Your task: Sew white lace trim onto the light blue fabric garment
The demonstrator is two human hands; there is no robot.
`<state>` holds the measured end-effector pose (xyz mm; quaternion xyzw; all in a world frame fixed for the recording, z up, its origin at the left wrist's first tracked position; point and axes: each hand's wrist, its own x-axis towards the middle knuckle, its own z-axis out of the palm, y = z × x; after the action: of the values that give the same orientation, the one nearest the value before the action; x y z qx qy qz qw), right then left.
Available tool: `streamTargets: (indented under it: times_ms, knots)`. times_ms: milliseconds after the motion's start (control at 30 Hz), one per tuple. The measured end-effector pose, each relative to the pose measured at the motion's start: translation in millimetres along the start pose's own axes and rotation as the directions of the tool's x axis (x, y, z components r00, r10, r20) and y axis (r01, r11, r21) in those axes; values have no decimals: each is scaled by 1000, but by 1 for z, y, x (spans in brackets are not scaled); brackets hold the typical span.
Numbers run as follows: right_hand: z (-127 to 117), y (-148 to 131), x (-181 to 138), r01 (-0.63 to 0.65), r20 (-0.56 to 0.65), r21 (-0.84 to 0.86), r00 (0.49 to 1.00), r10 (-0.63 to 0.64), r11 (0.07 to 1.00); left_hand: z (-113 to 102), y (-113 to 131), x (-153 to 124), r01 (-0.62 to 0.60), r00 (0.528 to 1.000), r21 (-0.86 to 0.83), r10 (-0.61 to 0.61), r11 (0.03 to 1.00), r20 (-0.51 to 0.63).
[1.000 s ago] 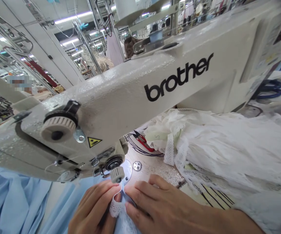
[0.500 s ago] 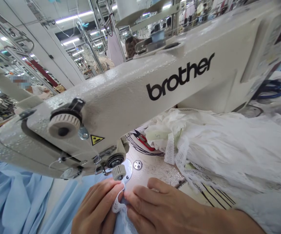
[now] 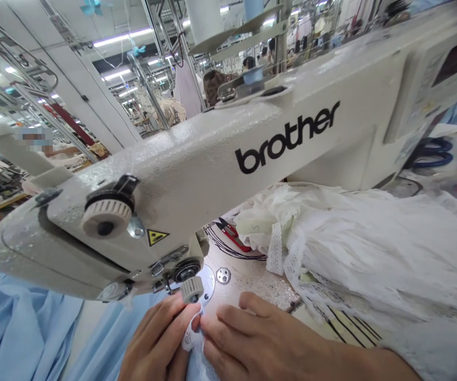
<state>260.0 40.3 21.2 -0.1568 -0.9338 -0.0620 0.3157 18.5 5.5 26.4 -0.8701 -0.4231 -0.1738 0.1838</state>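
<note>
Pale blue fabric (image 3: 26, 333) is heaped at the far left. A strip of white lace (image 3: 191, 338) is pinched by the left hand (image 3: 157, 338) and the right hand (image 3: 260, 338), both closed on it, just below a Brother sewing machine (image 3: 173, 196). Red-handled thread snips (image 3: 232, 236) are laid on the worktop (image 3: 248, 280), beside gathered white lace-trimmed cloth (image 3: 371, 254).

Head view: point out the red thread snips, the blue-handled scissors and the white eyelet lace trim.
Red thread snips (image 3: 234, 238), head view, on the red handle.
Blue-handled scissors (image 3: 430, 164), head view, on the lower loop.
White eyelet lace trim (image 3: 190, 338), head view, on its scalloped edge.
</note>
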Motion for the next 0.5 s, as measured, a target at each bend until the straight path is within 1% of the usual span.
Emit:
streamTargets:
  times_ms: [133, 233, 300, 367, 500]
  knots:
    - [23, 2, 3, -4, -70, 36, 998, 7, 999, 2, -2, 2, 48, 999, -34, -47, 998, 12]
    - [28, 1, 3, 7, -72, 28, 997, -4, 1000, -1, 0, 7, 58, 998, -59, -57, 997, 6]
    - [23, 1, 2, 23, -72, 9, 997, -22, 1000, -5, 2, 10, 37, 999, -76, -39, 996, -27]
    - [14, 1, 2, 31, -65, -3, 997, -31, 1000, -8, 3, 12, -1, 999, -111, -5, 994, -53]
    - [-13, 1, 1, 7, 32, -1, 999, -7, 1000, -10, 4, 9, -31, 997, -163, 19, 986, -69]
